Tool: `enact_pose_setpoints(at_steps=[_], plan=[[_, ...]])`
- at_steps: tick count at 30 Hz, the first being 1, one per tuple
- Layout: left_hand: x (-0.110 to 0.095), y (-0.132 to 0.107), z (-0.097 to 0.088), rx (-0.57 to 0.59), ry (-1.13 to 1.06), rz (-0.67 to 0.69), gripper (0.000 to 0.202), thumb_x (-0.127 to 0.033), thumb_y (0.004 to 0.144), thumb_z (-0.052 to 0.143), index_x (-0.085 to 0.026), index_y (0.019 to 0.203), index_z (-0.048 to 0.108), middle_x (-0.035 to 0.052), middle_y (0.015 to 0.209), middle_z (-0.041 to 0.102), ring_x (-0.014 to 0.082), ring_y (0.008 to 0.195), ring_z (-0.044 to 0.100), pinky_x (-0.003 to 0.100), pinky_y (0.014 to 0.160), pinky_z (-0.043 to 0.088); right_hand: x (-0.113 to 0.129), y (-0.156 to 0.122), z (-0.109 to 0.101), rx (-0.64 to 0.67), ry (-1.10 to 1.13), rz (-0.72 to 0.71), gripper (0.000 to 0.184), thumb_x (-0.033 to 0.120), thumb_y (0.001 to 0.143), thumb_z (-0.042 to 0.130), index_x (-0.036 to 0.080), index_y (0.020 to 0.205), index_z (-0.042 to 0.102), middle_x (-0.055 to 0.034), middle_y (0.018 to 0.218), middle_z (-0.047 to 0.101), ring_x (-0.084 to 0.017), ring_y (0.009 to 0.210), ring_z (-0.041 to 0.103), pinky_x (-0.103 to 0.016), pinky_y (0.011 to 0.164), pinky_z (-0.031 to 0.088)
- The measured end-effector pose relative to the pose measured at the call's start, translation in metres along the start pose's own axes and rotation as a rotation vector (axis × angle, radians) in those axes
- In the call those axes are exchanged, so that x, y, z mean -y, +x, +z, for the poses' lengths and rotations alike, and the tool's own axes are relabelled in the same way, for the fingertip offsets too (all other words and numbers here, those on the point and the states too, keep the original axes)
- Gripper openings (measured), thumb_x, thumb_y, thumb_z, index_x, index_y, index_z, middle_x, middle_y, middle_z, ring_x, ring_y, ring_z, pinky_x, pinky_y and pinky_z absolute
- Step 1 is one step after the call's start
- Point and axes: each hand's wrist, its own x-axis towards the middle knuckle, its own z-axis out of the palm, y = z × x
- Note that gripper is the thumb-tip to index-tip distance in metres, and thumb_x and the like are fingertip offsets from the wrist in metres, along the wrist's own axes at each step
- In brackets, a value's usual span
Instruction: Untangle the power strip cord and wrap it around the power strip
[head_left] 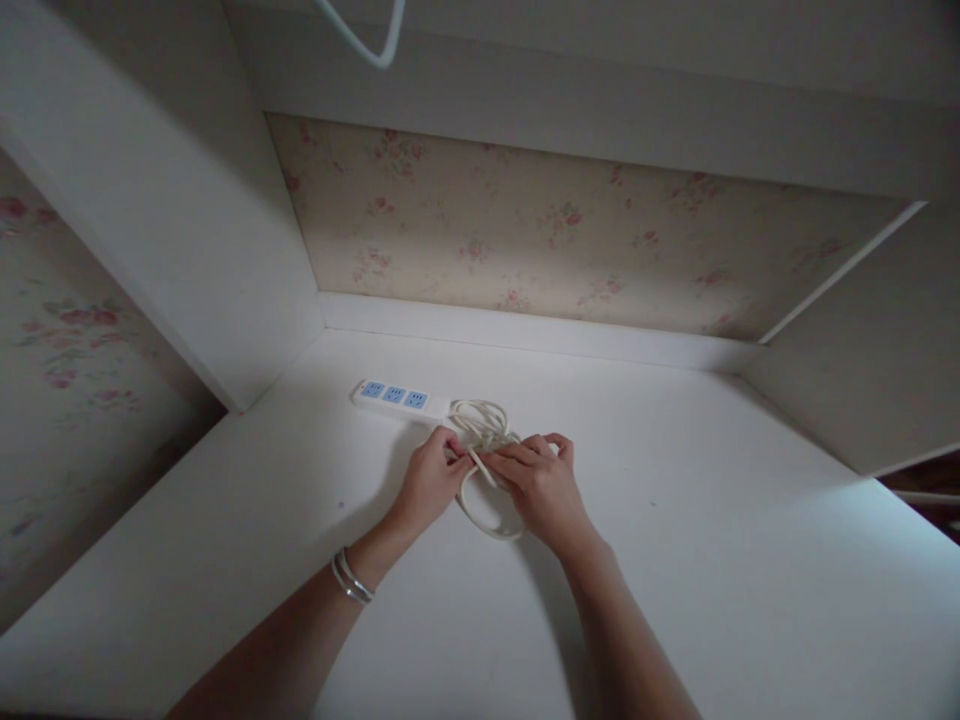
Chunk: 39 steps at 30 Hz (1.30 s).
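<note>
A white power strip [397, 400] with three blue socket faces lies on the white surface, a little left of the middle. From its right end runs a cream power cord [484, 415], bundled in several loops. My left hand [435, 475] pinches part of the cord at the left side of the bundle, thumb and fingertips together. Over the right side of the loops lies my right hand [536, 475], its fingers curled on the cord and partly hiding it. One loose loop hangs toward me between the wrists. The plug cannot be made out.
The white surface [712, 500] spreads out in front of me, with a white side panel [202, 200] on the left and another on the right. Behind is floral wallpaper [480, 220] under an overhanging white board [562, 110]. A pale bent wire-like piece [382, 50] hangs at the top.
</note>
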Motion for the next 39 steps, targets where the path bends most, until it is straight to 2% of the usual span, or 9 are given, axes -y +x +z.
enact_pose_setpoints(at_steps=[4, 8, 11, 14, 19, 21, 26, 33, 39], plan=[[-0.009, 0.001, 0.001, 0.100, -0.259, -0.230, 0.029, -0.043, 0.078, 0.060, -0.018, 0.073, 0.046, -0.0041, 0.056, 0.055, 0.0099, 0.047, 0.053, 0.019, 0.044, 0.037, -0.005, 0.000, 0.008, -0.035, 0.117, 0.137, 0.028, 0.035, 0.089, 0.056, 0.032, 0.117, 0.062, -0.0044, 0.103, 0.068, -0.021, 0.094, 0.056, -0.040, 0.091, 0.033], [-0.017, 0.002, -0.003, 0.064, -0.369, -0.289, 0.034, -0.047, 0.076, 0.062, -0.015, 0.075, 0.051, -0.0048, 0.060, 0.052, 0.0051, 0.045, 0.042, 0.017, 0.042, 0.027, -0.011, -0.002, 0.007, 0.055, 0.337, 0.213, 0.032, 0.039, 0.082, 0.062, 0.027, 0.112, 0.064, -0.0058, 0.113, 0.062, -0.019, 0.099, 0.057, -0.032, 0.084, 0.044], [-0.017, 0.003, -0.004, 0.024, -0.337, -0.288, 0.035, -0.049, 0.077, 0.061, -0.015, 0.076, 0.053, -0.0056, 0.059, 0.048, 0.0041, 0.046, 0.037, 0.017, 0.041, 0.023, -0.016, -0.004, 0.005, 0.150, 0.443, 0.207, 0.025, 0.037, 0.082, 0.062, 0.027, 0.104, 0.066, -0.0027, 0.103, 0.065, -0.016, 0.089, 0.061, -0.029, 0.078, 0.047], [-0.016, 0.004, -0.003, 0.032, -0.301, -0.283, 0.036, -0.051, 0.078, 0.058, -0.015, 0.074, 0.053, -0.0071, 0.055, 0.042, 0.0041, 0.044, 0.032, 0.017, 0.040, 0.021, -0.018, -0.003, 0.009, 0.010, 0.398, 0.305, 0.025, 0.042, 0.081, 0.062, 0.023, 0.096, 0.067, -0.0031, 0.094, 0.065, -0.015, 0.077, 0.061, -0.029, 0.071, 0.048], [-0.016, 0.003, -0.003, 0.095, -0.357, -0.286, 0.038, -0.053, 0.080, 0.054, -0.017, 0.070, 0.052, -0.0084, 0.052, 0.036, 0.0044, 0.040, 0.028, 0.018, 0.038, 0.018, -0.015, 0.002, 0.024, -0.379, 0.537, 0.343, 0.040, 0.038, 0.079, 0.067, 0.021, 0.115, 0.060, -0.0095, 0.120, 0.054, -0.014, 0.079, 0.060, -0.030, 0.072, 0.053], [-0.017, 0.002, -0.004, 0.115, -0.352, -0.268, 0.037, -0.051, 0.079, 0.054, -0.016, 0.067, 0.053, -0.0072, 0.052, 0.040, 0.0052, 0.041, 0.033, 0.019, 0.039, 0.023, -0.013, 0.004, 0.028, -0.444, 0.619, 0.326, 0.036, 0.036, 0.081, 0.065, 0.021, 0.114, 0.062, -0.0092, 0.119, 0.055, -0.014, 0.085, 0.061, -0.030, 0.076, 0.055], [-0.018, 0.002, -0.004, 0.125, -0.287, -0.213, 0.028, -0.041, 0.079, 0.053, -0.015, 0.075, 0.063, -0.0002, 0.065, 0.058, 0.0102, 0.056, 0.052, 0.019, 0.046, 0.039, -0.006, 0.004, 0.030, -0.325, 0.618, 0.218, 0.030, 0.030, 0.087, 0.058, 0.025, 0.116, 0.064, -0.0071, 0.112, 0.061, -0.017, 0.098, 0.060, -0.032, 0.085, 0.052], [-0.019, 0.003, -0.003, 0.145, -0.323, -0.228, 0.029, -0.038, 0.079, 0.051, -0.015, 0.088, 0.066, 0.0009, 0.069, 0.061, 0.0104, 0.055, 0.055, 0.018, 0.040, 0.039, -0.002, 0.003, 0.027, -0.158, 0.576, 0.091, 0.030, 0.026, 0.092, 0.050, 0.028, 0.119, 0.063, -0.0059, 0.114, 0.066, -0.019, 0.108, 0.058, -0.039, 0.095, 0.046], [-0.022, 0.003, -0.006, 0.144, -0.286, -0.295, 0.032, -0.039, 0.080, 0.049, -0.018, 0.098, 0.065, 0.0032, 0.080, 0.065, 0.0128, 0.059, 0.059, 0.019, 0.039, 0.043, 0.001, 0.002, 0.025, -0.069, 0.610, 0.163, 0.036, 0.031, 0.094, 0.045, 0.028, 0.129, 0.055, -0.0054, 0.120, 0.063, -0.018, 0.113, 0.055, -0.037, 0.097, 0.045]])
